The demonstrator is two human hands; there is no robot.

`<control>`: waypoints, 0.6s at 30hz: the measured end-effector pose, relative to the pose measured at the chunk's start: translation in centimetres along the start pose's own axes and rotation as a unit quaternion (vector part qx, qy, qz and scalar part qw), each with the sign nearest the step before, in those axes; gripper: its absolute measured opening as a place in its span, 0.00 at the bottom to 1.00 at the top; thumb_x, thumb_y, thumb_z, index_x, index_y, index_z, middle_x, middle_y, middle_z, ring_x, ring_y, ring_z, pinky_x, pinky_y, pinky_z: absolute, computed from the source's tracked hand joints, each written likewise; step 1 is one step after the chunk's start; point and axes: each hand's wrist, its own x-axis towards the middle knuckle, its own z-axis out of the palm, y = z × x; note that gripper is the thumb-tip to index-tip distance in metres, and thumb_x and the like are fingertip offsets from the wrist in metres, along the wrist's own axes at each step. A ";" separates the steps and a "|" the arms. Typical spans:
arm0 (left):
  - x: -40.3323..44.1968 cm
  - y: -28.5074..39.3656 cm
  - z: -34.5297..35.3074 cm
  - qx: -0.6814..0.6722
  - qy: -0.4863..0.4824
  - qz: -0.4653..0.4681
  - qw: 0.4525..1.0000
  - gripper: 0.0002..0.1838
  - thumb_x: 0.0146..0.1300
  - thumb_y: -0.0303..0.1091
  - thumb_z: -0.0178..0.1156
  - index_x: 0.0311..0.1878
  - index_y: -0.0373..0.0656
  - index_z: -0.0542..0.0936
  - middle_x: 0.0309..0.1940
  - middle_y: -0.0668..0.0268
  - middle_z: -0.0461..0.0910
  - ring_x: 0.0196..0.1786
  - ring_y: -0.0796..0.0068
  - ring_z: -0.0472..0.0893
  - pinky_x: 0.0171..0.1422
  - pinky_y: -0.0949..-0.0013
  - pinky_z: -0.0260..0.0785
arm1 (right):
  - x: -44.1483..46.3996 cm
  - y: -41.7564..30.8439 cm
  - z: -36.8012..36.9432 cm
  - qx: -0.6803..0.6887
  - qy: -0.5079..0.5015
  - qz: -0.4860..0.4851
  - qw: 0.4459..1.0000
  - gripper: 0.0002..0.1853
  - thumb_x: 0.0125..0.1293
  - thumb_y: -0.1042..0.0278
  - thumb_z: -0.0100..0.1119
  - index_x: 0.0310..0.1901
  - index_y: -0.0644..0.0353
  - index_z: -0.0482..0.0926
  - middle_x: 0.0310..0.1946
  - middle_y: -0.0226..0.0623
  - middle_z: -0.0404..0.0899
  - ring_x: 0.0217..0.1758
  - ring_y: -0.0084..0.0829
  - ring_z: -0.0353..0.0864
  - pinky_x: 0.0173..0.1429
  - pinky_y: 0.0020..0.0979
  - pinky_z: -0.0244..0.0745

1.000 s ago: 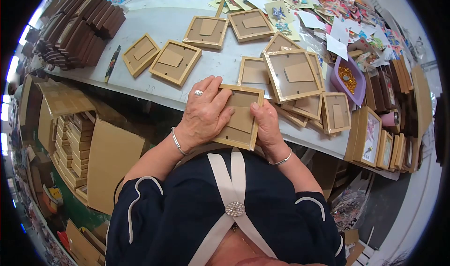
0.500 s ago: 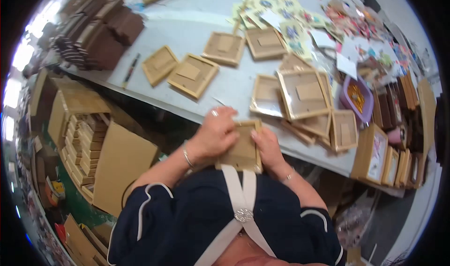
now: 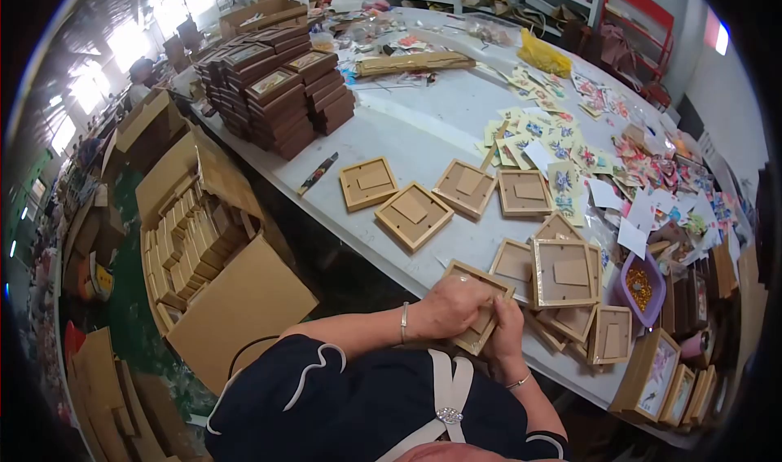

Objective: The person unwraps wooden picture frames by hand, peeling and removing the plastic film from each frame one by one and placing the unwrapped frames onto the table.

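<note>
A small light-wood picture frame [image 3: 472,340] is tilted in my hands at the table's near edge, its brown backing facing up. My right hand [image 3: 507,329] grips its right edge, with the thumb near the top of the rim. My left hand [image 3: 450,305] lies over the backing with its fingers curled closed; whether they pinch anything is hidden. Just beyond my hands is a loose pile of similar frames [image 3: 563,271], some wrapped in clear film. Several more lie face down farther off, among them one frame [image 3: 414,216] with a small cardboard flap on its back.
A cutter knife [image 3: 318,173] lies near the table's left edge. Behind it rise stacks of dark brown frames [image 3: 273,95]. An open carton [image 3: 204,226] of frames stands at left below the table. A purple bowl [image 3: 643,289] of golden bits and scattered floral cards [image 3: 564,181] are at right.
The view has tilted up, showing more of the table and room. The held frame has turned from nearly square-on to slanted. My left hand has moved farther over its backing.
</note>
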 end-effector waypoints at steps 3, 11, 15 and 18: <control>0.4 0.3 0.0 -0.023 0.013 0.010 1.000 0.06 0.46 0.24 0.55 0.29 0.43 0.71 0.23 0.63 0.71 0.25 0.62 0.71 0.30 0.66 0.64 | 0.1 -1.0 1.1 0.091 0.010 0.064 0.994 0.10 0.66 0.64 0.49 0.32 0.60 0.71 0.25 0.28 0.68 0.28 0.19 0.62 0.34 0.21 0.62; -1.4 2.5 -0.8 -0.146 -0.170 0.121 0.967 0.05 0.47 0.26 0.55 0.25 0.43 0.68 0.18 0.62 0.71 0.20 0.59 0.70 0.24 0.64 0.63 | 2.6 -0.7 -0.1 0.025 0.009 0.012 1.000 0.10 0.66 0.63 0.48 0.35 0.63 0.72 0.28 0.31 0.71 0.30 0.22 0.67 0.36 0.22 0.65; -1.4 2.6 -2.9 -0.074 -0.280 0.170 0.942 0.06 0.50 0.28 0.53 0.24 0.43 0.66 0.18 0.63 0.71 0.20 0.60 0.71 0.25 0.65 0.65 | 3.5 -4.3 1.1 0.138 0.069 -0.007 0.988 0.13 0.66 0.62 0.47 0.40 0.65 0.73 0.33 0.35 0.75 0.34 0.24 0.73 0.39 0.24 0.70; -3.1 -0.4 -1.3 0.002 -0.316 0.177 0.932 0.04 0.53 0.29 0.52 0.26 0.42 0.68 0.19 0.63 0.72 0.21 0.61 0.72 0.26 0.64 0.66 | 3.8 -6.8 1.3 0.291 0.054 0.040 0.954 0.16 0.66 0.61 0.47 0.43 0.67 0.73 0.36 0.39 0.77 0.35 0.27 0.77 0.39 0.24 0.72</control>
